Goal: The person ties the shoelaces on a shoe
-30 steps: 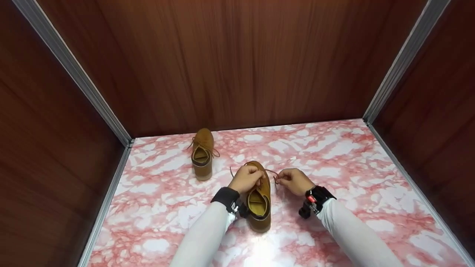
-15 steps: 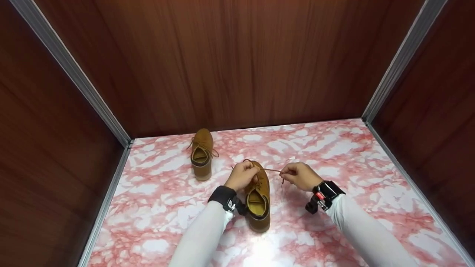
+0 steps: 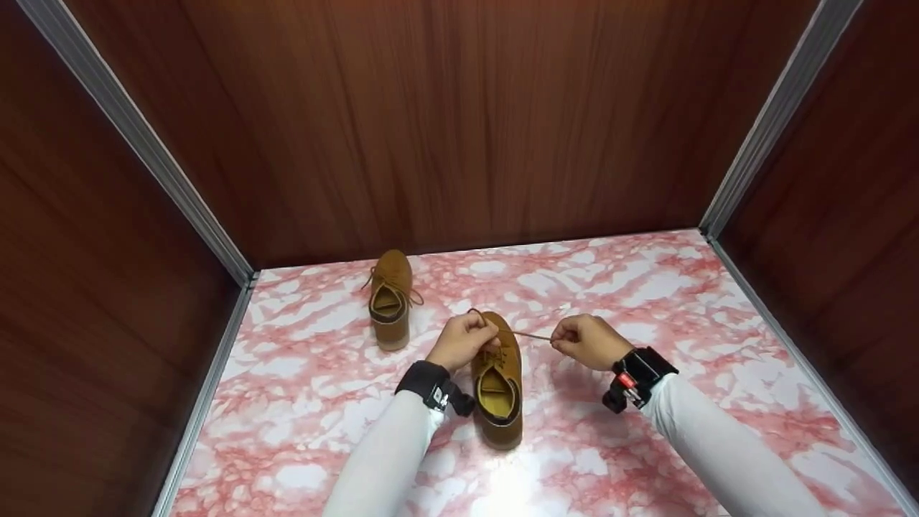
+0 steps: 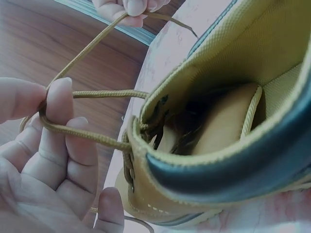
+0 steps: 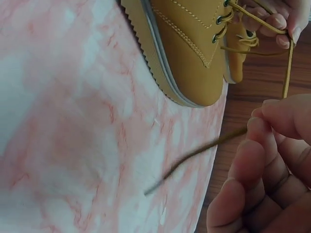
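A tan lace-up shoe stands on the marbled surface, toe pointing away from me. Over its front my left hand pinches the brown shoelace between thumb and index finger where strands cross. In the left wrist view two strands run from that pinch to the shoe's eyelets. To the right of the shoe, my right hand pinches a lace between thumb and fingertips, and the stretch between the hands is pulled straight. The lace's loose end hangs past the right fingertips in the right wrist view.
A matching tan shoe, its lace tied in a bow, stands further back on the left. The pink-and-white marbled surface is bounded by dark wood-look panels at the back and sides, with metal strips at the corners.
My right hand has moved to the right, away from the shoe, and the lace between the hands has gone from curved to straight. The left hand has shifted slightly left.
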`<state>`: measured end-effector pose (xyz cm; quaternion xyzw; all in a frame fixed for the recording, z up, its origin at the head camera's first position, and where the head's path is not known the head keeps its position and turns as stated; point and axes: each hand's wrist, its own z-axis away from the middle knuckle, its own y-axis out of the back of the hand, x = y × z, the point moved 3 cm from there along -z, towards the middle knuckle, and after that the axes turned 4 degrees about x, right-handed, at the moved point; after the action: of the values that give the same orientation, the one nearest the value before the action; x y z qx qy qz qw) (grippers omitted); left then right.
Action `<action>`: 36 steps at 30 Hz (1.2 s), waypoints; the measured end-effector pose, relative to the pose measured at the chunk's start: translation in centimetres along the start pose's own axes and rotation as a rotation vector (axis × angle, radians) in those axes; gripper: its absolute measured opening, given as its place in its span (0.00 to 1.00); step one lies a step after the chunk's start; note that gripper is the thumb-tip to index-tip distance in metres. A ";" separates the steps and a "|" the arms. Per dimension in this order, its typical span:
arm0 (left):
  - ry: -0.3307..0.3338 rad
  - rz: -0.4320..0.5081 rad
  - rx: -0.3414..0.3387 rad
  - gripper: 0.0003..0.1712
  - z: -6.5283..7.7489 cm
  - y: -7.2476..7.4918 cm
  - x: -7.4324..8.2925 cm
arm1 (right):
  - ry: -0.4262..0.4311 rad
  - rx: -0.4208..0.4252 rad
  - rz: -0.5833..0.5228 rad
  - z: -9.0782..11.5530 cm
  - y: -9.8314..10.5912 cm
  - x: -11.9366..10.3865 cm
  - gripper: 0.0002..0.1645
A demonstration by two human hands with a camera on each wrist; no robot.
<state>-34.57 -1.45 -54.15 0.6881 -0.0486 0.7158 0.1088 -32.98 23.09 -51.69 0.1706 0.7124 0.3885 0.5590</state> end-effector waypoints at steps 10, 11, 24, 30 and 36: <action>-0.070 -0.049 0.014 0.11 0.3 0.8 -0.1 | -0.018 -0.005 -0.089 0.2 1.0 -1.3 0.05; -0.081 -0.065 0.018 0.11 0.3 0.8 0.0 | -0.020 -0.004 -0.100 0.2 1.1 -1.5 0.05; -0.118 -0.149 0.070 0.10 2.5 1.0 3.1 | -0.110 -0.037 -0.316 0.1 1.4 -2.9 0.12; -0.103 -0.106 0.089 0.10 1.8 0.9 2.1 | -0.153 -0.038 -0.415 0.0 1.4 -3.7 0.15; -0.073 -0.069 0.103 0.12 0.7 0.6 0.1 | -0.192 -0.032 -0.600 -0.4 0.7 -4.5 0.15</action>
<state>-34.02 -2.20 -53.98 0.7198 0.0081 0.6875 0.0962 -32.08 20.28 -48.16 -0.0202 0.6688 0.1993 0.7159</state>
